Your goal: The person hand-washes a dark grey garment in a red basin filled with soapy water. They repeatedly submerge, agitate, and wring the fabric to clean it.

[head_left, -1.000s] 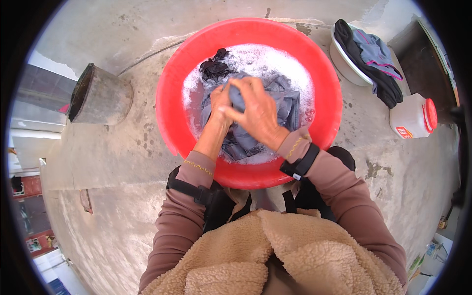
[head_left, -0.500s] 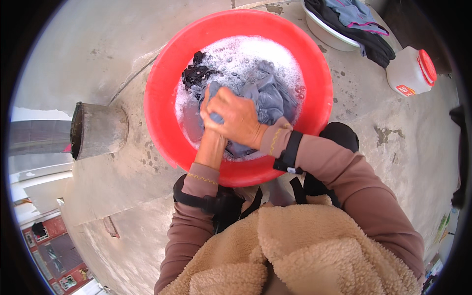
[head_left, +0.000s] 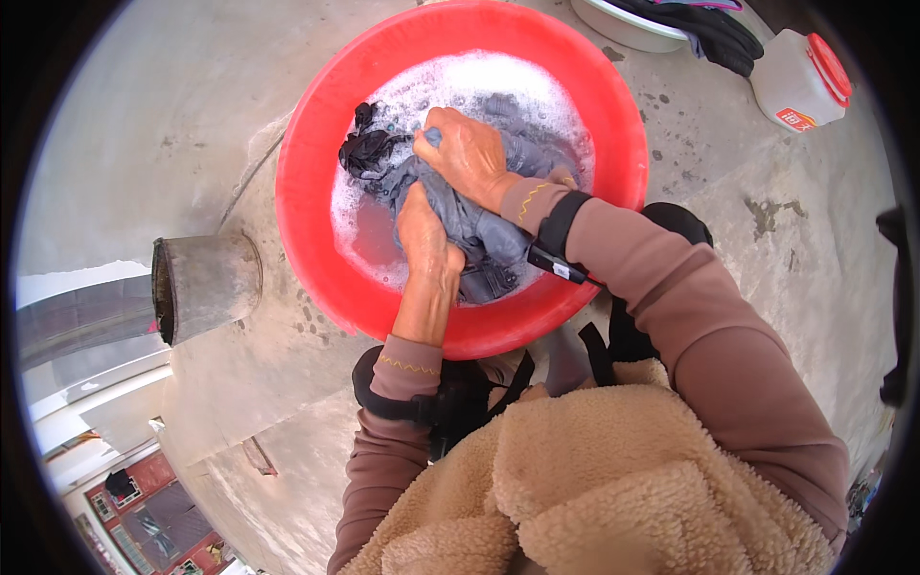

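A wet grey-blue garment (head_left: 450,213) lies bunched in sudsy water inside a large red basin (head_left: 316,125). My right hand (head_left: 470,155) grips a raised fold of it, and a bit of the cloth pokes out between thumb and fingers. Lower and to the left, my left hand (head_left: 426,235) is closed on the same garment; its fingertips are hidden by cloth. A black wet cloth (head_left: 367,151) floats beside them at the left of the suds. White foam (head_left: 460,75) covers the water toward the far side.
At the far right stands a white basin (head_left: 628,27) with dark clothes (head_left: 724,40) hanging over its rim. A whitish plastic jar (head_left: 791,81) with a red lid is next to it. Left of the red basin, a grey metal pipe (head_left: 211,286) sits on the concrete floor.
My hands were pressed together over the cloth and are now apart, the right one farther up and to the right. More of the garment shows stretched between them. The view has shifted slightly.
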`<state>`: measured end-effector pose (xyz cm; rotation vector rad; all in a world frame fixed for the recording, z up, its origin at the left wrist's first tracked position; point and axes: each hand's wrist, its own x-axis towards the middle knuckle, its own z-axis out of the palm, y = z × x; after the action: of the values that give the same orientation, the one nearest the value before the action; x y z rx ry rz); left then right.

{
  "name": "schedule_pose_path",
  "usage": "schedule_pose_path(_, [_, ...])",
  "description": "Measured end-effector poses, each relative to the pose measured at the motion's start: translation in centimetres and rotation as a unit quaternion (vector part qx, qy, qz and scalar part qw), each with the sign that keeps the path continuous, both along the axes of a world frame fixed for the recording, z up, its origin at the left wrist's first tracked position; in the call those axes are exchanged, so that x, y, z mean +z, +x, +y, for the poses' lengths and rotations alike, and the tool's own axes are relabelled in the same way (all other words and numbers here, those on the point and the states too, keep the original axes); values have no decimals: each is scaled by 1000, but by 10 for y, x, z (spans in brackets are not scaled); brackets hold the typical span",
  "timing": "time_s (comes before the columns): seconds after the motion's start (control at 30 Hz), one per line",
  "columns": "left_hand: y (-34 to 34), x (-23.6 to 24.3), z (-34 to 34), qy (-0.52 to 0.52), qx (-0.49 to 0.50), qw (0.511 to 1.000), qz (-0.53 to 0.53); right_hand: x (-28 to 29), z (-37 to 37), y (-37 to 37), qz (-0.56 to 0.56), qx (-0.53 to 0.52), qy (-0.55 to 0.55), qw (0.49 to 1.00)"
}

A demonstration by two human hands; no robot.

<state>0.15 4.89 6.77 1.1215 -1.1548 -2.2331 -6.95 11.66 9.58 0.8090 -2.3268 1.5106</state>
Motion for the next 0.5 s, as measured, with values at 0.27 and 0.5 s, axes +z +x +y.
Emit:
schedule_pose_path(0.27, [3,12,-1,67,-47,997,5,-3,6,2,-20,94,23,995])
schedule_pose_path(0.5, [17,32,-24,148,-119,955,226,-38,27,-86,-422,302,-23,854])
